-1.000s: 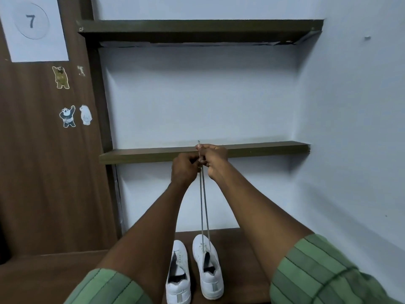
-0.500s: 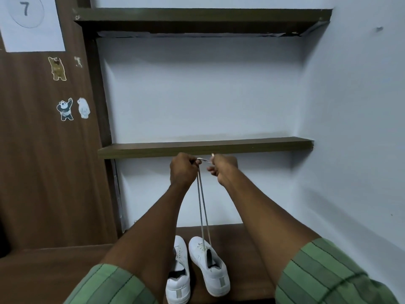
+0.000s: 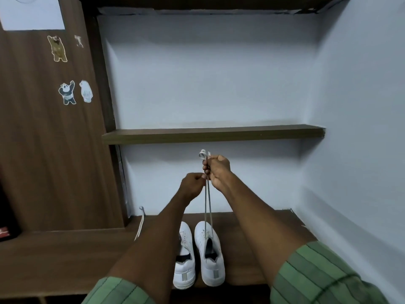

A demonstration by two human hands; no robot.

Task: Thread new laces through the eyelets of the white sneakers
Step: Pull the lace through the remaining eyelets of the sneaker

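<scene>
Dark wood bench (image 3: pixel 65 255) in a pale-walled alcove: two white sneakers (image 3: pixel 209 253) are set side by side, heels nearest. From the right shoe both lace (image 3: pixel 208 200) strands are drawn up taut, probably to even the ends. Higher, the left hand (image 3: pixel 192 185) pinches the strands while the right hand (image 3: pixel 217 170) is curled around the tips, just below a shelf (image 3: pixel 219 133).

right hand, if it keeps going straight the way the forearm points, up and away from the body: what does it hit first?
Probably the underside or front edge of the lower shelf, just above the right hand and the lace ends it grips. Depth is unclear; it could reach the back wall first.
</scene>
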